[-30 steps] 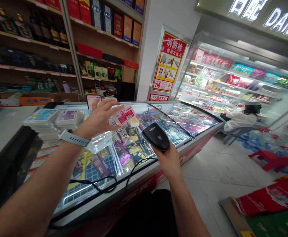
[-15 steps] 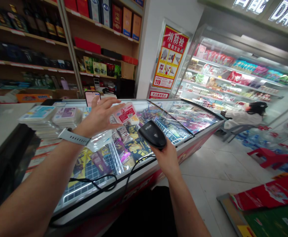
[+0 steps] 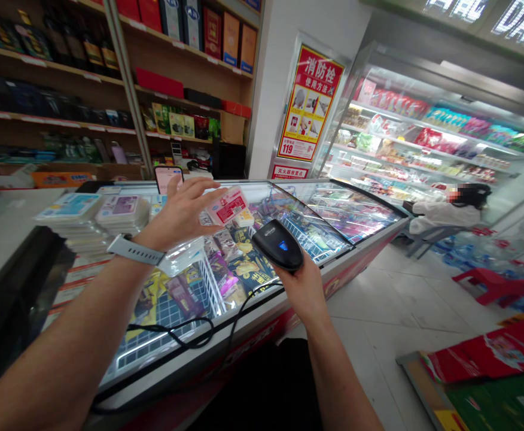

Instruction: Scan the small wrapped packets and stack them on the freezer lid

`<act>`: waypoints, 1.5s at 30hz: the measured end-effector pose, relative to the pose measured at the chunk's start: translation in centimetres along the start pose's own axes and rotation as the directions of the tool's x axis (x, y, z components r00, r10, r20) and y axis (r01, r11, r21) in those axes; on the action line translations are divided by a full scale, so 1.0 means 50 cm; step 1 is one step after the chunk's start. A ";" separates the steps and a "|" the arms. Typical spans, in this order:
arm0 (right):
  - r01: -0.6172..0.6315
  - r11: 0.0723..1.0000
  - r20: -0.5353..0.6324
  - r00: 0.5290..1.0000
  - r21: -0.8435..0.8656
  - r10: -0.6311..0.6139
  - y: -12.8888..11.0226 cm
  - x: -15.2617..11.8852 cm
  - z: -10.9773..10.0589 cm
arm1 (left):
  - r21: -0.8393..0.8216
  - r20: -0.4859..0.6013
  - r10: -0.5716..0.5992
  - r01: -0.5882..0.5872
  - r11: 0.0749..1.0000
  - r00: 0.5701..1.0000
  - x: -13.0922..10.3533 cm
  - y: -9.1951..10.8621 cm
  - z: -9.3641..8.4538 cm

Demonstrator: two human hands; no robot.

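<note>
My left hand (image 3: 185,209) holds up a small clear plastic pack with a red label (image 3: 228,206) between thumb and fingers, its label side showing. My right hand (image 3: 301,287) is wrapped round a black barcode scanner (image 3: 279,244), whose head points at the pack from a short distance. A blue light glows on top of the scanner. Beyond my left hand a phone (image 3: 168,178) stands upright with its screen lit. Stacks of flat plastic packs with blue labels (image 3: 71,206) and purple labels (image 3: 122,206) are left of my left wrist.
A glass-topped chest freezer (image 3: 334,206) full of wrapped goods lies under my hands, with a black cable (image 3: 185,341) across its near edge. Shelves (image 3: 172,42) stand behind. A person (image 3: 450,209) sits at right, near a red stool (image 3: 490,284) and boxes (image 3: 495,353).
The indicator on the scanner has turned from unlit grey to blue. Both hands keep almost the same place, with the pack and scanner unmoved.
</note>
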State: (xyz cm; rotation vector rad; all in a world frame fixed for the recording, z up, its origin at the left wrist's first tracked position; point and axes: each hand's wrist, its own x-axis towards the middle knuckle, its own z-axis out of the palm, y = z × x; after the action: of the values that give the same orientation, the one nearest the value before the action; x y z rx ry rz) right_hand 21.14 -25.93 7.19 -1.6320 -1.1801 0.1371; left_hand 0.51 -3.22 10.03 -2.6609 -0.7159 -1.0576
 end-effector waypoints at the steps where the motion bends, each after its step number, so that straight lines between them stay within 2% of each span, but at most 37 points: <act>1: 0.004 1.000 0.000 1.000 -0.001 -0.004 0.000 0.000 0.000 | 0.003 0.002 0.001 -0.001 1.000 1.000 0.000 0.000 0.000; 7: -0.024 1.000 0.015 1.000 -0.001 0.024 0.008 -0.002 -0.002 | 0.022 -0.030 -0.079 0.080 0.997 0.996 0.000 0.011 -0.002; 11: -0.031 0.999 0.033 0.999 0.015 0.031 0.012 -0.006 -0.006 | 0.041 -0.111 -0.241 0.247 0.968 0.964 -0.011 0.005 -0.021; 15: -0.030 1.000 0.029 0.999 0.002 0.030 0.016 -0.012 -0.007 | 0.122 -0.145 -0.415 0.432 0.893 0.898 -0.035 -0.033 -0.054; 19: -0.011 1.000 0.039 0.999 0.016 0.010 0.021 -0.016 -0.006 | 0.199 -0.097 -0.542 0.550 0.811 0.834 -0.061 -0.082 -0.066; 21: -0.011 1.000 0.037 0.999 0.017 0.010 0.023 -0.017 -0.007 | 0.218 -0.063 -0.569 0.567 0.794 0.820 -0.073 -0.105 -0.059; 25: -0.009 1.000 0.023 1.000 0.019 0.008 0.022 -0.019 -0.011 | 0.262 -0.021 -0.565 0.550 0.793 0.825 -0.089 -0.130 -0.043; 27: -0.008 0.999 0.011 1.000 0.032 0.008 0.022 -0.020 -0.012 | 0.271 -0.036 -0.565 0.552 0.789 0.824 -0.088 -0.121 -0.048; 29: -0.012 0.999 -0.005 1.000 0.036 0.012 0.023 -0.021 -0.013 | 0.266 -0.089 -0.554 0.555 0.788 0.828 -0.080 -0.092 -0.061; 31: -0.025 0.999 -0.018 0.999 0.035 0.026 0.028 -0.023 -0.014 | 0.247 -0.159 -0.510 0.534 0.809 0.845 -0.067 -0.043 -0.073; 33: -0.049 0.998 -0.033 0.998 0.047 0.051 0.033 -0.026 -0.018 | 0.189 -0.175 -0.431 0.460 0.868 0.885 -0.052 0.018 -0.073; 35: -0.078 0.995 -0.056 0.995 0.065 0.082 0.039 -0.030 -0.023 | 0.093 -0.132 -0.357 0.370 0.924 0.925 -0.037 0.080 -0.050; 37: -0.100 0.992 -0.088 0.990 0.081 0.107 0.043 -0.035 -0.030 | -0.019 -0.052 -0.310 0.310 0.951 0.949 -0.024 0.132 -0.001; 39: -0.112 0.988 -0.128 0.984 0.106 0.125 0.046 -0.041 -0.038 | -0.098 0.085 -0.339 0.346 0.933 0.937 -0.010 0.170 0.064; 40: -0.116 0.986 -0.144 0.981 0.123 0.133 0.048 -0.043 -0.042 | -0.115 0.169 -0.390 0.411 0.904 0.905 -0.003 0.183 0.100; 42: -0.128 0.979 -0.171 0.973 0.156 0.154 0.054 -0.047 -0.049 | -0.104 0.326 -0.531 0.588 0.802 0.782 0.016 0.197 0.167; 45: -0.140 0.972 -0.191 0.965 0.191 0.177 0.065 -0.050 -0.056 | -0.053 0.346 -0.655 0.711 0.701 0.672 0.051 0.193 0.248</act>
State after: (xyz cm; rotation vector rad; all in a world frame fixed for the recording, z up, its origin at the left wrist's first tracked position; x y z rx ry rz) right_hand 23.56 -29.48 4.71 -1.5425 -0.8536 0.1644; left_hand 14.33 -6.37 2.76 -2.7817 -1.8984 -0.8662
